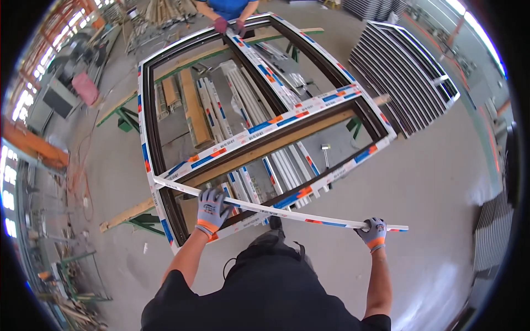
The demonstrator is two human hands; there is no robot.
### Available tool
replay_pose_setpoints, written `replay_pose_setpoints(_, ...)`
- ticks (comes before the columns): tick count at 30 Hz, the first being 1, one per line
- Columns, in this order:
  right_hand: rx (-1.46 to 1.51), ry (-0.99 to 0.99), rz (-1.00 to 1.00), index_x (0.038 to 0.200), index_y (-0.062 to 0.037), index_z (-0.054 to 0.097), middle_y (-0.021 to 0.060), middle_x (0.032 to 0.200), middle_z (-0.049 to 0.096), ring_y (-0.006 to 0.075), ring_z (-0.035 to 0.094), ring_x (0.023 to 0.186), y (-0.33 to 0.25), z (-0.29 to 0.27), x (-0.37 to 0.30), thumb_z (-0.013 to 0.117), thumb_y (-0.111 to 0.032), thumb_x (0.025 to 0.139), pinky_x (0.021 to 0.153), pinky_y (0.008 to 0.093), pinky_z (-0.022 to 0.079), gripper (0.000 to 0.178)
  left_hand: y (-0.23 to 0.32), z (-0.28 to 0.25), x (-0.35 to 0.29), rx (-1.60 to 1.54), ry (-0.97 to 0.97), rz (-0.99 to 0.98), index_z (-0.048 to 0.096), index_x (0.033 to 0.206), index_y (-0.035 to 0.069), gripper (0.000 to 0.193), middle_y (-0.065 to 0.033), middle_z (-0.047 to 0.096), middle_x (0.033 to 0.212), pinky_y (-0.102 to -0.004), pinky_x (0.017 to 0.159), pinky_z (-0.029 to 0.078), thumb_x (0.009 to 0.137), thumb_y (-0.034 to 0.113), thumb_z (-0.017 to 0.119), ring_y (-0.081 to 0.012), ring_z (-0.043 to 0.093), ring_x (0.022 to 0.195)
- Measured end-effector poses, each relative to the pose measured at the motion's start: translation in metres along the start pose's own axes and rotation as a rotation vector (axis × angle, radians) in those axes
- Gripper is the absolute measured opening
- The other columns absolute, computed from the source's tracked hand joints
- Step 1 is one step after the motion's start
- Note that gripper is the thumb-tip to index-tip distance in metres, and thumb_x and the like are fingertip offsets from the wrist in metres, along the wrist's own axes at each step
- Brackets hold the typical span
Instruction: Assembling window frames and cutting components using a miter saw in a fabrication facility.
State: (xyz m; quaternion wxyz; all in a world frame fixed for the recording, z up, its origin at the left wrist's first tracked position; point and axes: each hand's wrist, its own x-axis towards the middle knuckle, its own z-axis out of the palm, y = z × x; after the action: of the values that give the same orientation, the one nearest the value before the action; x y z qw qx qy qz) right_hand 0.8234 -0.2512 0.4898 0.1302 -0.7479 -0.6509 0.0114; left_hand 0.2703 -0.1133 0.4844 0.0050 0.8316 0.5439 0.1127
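Left hand: the gloved left hand [211, 212] lies across the strip left of its middle, thumb spread toward the near side; whether its fingers close underneath is hidden.
Right hand: the gloved right hand [372, 231] grasps the strip near its right end, fingers wrapped around it.
Strip: a long, narrow white strip [287, 214] with blue and orange markings slants across the near side of the frame; its left end lies over the frame's left member, its right end juts past the frame above the floor [430, 182].
Frame: a large dark-brown window frame [248, 133], faced with white, blue and orange film, has one crossbar and a mullion beyond it.
Supports: wooden beams [128, 213] on green trestles [146, 222] carry the frame.
Under the frame: long white profiles [284, 168] and a hammer-like tool [326, 156] with a pale head.
Far side: a co-worker in a blue shirt [227, 7] has both dark-red gloves [221, 25] at the mullion's far end.
Right of the frame: a stack of dark-and-white frames [386, 77].
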Motion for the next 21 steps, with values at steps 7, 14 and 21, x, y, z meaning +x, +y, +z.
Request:
replay_pose_setpoints(7, 0.002, -0.183, -0.217, 0.069, -0.0118, 0.062, 0.0068, 0.071, 0.06, 0.0307, 0.06, 0.075, 0.044, -0.004, 0.169, 0.085, -0.04, 0.059, 0.07, 0.0425, 0.046, 0.038, 0.016, 0.014, 0.041, 0.052, -0.227, -0.127, 0.061, 0.112, 0.01, 0.056, -0.0116, 0.057, 0.109, -0.0498, 0.099, 0.034, 0.072, 0.048, 0.073, -0.0322, 0.05, 0.106)
replay_pose_setpoints(14, -0.134, -0.214, -0.602, 0.079, -0.0098, 0.06, 0.0115, 0.087, 0.06, 0.0327, 0.057, 0.092, 0.094, 0.015, 0.349, 0.081, -0.044, 0.061, 0.083, 0.0441, 0.042, 0.044, 0.09, 0.053, 0.056, -0.02, -0.355, -0.275, 0.06, 0.111, 0.008, 0.056, -0.0109, 0.062, 0.103, -0.0406, 0.083, 0.049, 0.08, 0.055, 0.064, -0.0297, 0.06, 0.099)
replay_pose_setpoints(21, -0.195, -0.553, -0.73, 0.095, -0.0084, 0.064, 0.0131, 0.099, 0.063, 0.0311, 0.058, 0.098, 0.089, 0.071, 0.38, 0.071, -0.047, 0.074, 0.087, 0.043, 0.043, 0.045, 0.132, 0.056, 0.059, -0.023, -0.342, -0.627, 0.065, 0.099, 0.009, 0.058, -0.0118, 0.064, 0.095, -0.0416, 0.082, 0.049, 0.075, 0.061, 0.066, -0.031, 0.062, 0.095)
